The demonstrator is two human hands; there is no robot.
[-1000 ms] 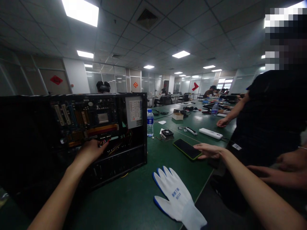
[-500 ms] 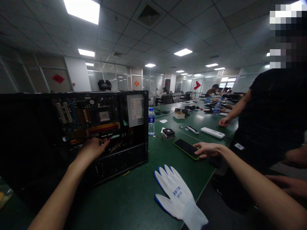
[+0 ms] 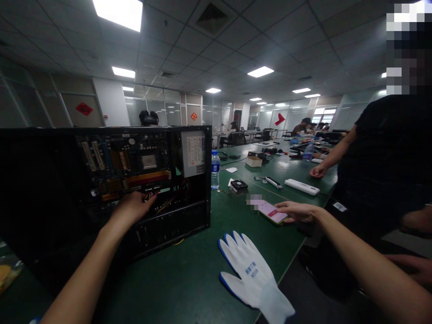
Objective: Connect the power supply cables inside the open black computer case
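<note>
An open black computer case (image 3: 189, 220) stands on the left, its motherboard (image 3: 135, 157) and silver power supply (image 3: 194, 153) exposed. Inside it, below the board, my left hand (image 3: 131, 208) is closed around what look like small coloured wires (image 3: 150, 196); part of its fingers is hidden. My right hand (image 3: 297, 211) grips the near end of a smartphone (image 3: 270, 210) at the table's right edge, thumb on top. The phone's screen is lit pink and white. A white work glove (image 3: 253, 274) with blue edging lies palm-down or palm-up, I cannot tell which, between my arms.
On the green table (image 3: 189, 279) are a water bottle (image 3: 215, 170), a black fan (image 3: 239, 186), a white power strip (image 3: 302, 186) and a small open box (image 3: 254, 160). A person in black (image 3: 391, 148) stands close on the right, one hand near the table.
The smartphone's screen has gone from dark to lit. My right hand stays at its near end, and my left hand remains inside the case. The view has shifted slightly.
</note>
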